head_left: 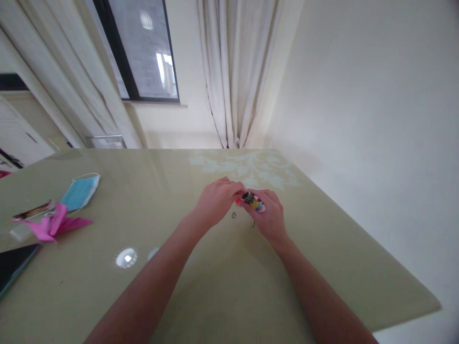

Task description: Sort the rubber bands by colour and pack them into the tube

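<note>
Looks like home: long pale curtains (236, 62), dark-framed window (145, 52), glossy floral-patterned table (340, 267).

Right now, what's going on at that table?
A person's right hand holds a small multicoloured item with a dark end, and the left hand has its fingertips at that end; exactly what they touch is hard to make out. Both hands are above the table. Off to the left lie a pink folded piece and a blue face mask.
</note>
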{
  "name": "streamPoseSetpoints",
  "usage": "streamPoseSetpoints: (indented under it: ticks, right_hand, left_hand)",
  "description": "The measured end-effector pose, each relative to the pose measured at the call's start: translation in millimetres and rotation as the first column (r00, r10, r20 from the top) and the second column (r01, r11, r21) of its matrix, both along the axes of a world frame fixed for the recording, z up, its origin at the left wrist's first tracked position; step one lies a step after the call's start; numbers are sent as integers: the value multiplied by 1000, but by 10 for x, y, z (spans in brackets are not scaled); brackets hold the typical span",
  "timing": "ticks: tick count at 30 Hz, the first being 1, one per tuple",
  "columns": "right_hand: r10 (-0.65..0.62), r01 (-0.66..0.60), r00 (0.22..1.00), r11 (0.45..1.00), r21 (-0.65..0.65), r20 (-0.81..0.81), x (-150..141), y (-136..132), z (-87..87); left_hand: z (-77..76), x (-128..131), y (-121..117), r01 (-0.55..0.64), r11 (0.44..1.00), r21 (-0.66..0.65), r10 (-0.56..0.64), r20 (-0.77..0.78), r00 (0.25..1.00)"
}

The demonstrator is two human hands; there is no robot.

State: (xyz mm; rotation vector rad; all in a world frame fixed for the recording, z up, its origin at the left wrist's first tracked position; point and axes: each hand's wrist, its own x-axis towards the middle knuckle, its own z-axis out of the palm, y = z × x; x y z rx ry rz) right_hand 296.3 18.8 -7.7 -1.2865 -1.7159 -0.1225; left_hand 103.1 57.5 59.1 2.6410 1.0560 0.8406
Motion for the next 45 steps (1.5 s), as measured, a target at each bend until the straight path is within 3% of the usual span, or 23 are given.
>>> streamPoseSetpoints:
  ticks: [5,17,26,29,33,35,38,42,45]
  right_hand:
    - [30,-30,999,999,-15,17,-7,-17,9]
    - [13,-13,1000,1000,-5,14,-17,-22,17]
    - [-20,21,999,1000,5,-38,42,-5,68]
    - [-65,67,991,998,20,-116,79,19,73]
    - [-122,130,974,991,31,-193,133,50,76]
    - [-130,140,971,990,34,-203,149,59,77]
    - [-127,139,969,989,43,-211,155,63,84]
    - [-137,150,964,988,39,-228,148,61,102]
    - [-137,147,962,989,25,-236,144,60,109]
  left_hand:
    - [-21,2,46,45,997,-67,-42,47,998]
    - [-35,48,-104,89,994,-69,-98,-149,984]
    - [86,23,-73,68,997,-18,-65,143,988]
    - [-43,22,12,9,997,-77,2,143,990]
    - [-362,21,132,-2,982,-190,-31,-168,985]
    - [-515,31,171,18,968,-249,-79,-240,968]
    - [-662,51,208,29,954,-297,-105,-244,964]
    - [-735,98,226,30,955,-295,-99,-220,970]
    - [-807,211,189,54,960,-274,-89,-115,989]
